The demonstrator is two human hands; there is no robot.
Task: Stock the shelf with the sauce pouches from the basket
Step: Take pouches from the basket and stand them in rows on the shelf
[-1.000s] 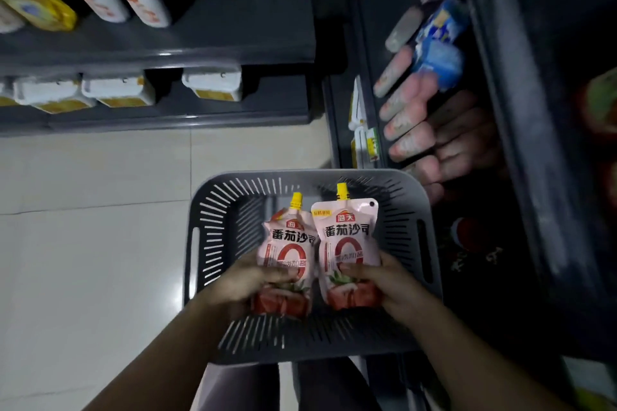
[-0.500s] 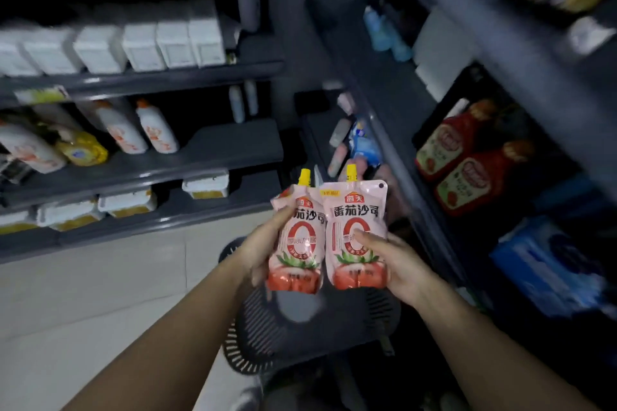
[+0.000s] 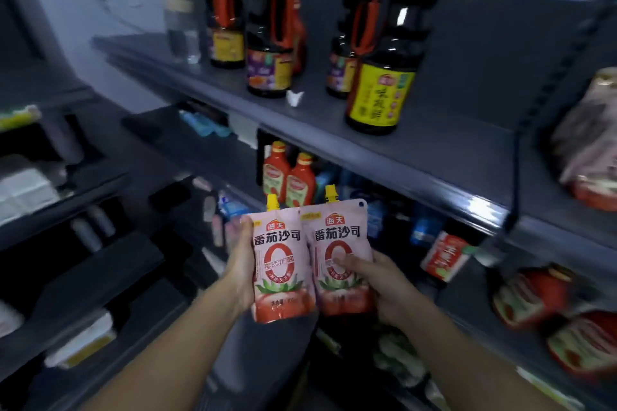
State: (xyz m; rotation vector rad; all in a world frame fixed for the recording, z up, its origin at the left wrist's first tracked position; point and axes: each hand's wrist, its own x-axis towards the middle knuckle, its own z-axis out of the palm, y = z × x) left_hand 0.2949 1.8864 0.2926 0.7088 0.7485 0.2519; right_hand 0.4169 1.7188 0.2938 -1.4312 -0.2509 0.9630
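Observation:
Two pink tomato sauce pouches with yellow spout caps are held upright side by side at chest height in front of the dark shelving. My left hand (image 3: pixel 241 272) grips the left pouch (image 3: pixel 278 264) along its left edge. The right pouch (image 3: pixel 340 253) sits in my right hand (image 3: pixel 377 284), with the thumb across its front. The two pouches touch at their inner edges. The basket is out of view.
A dark upper shelf (image 3: pixel 417 160) carries several tall soy sauce bottles (image 3: pixel 384 70). Below it stand red ketchup bottles (image 3: pixel 290 177). More red and pink pouches (image 3: pixel 574 327) lie on the shelves at the right. Another shelf unit (image 3: pixel 66 277) stands at the left.
Both hands lifted the two pouches out of the basket and up in front of the shelves. My view rose from the floor and basket to the upper shelves.

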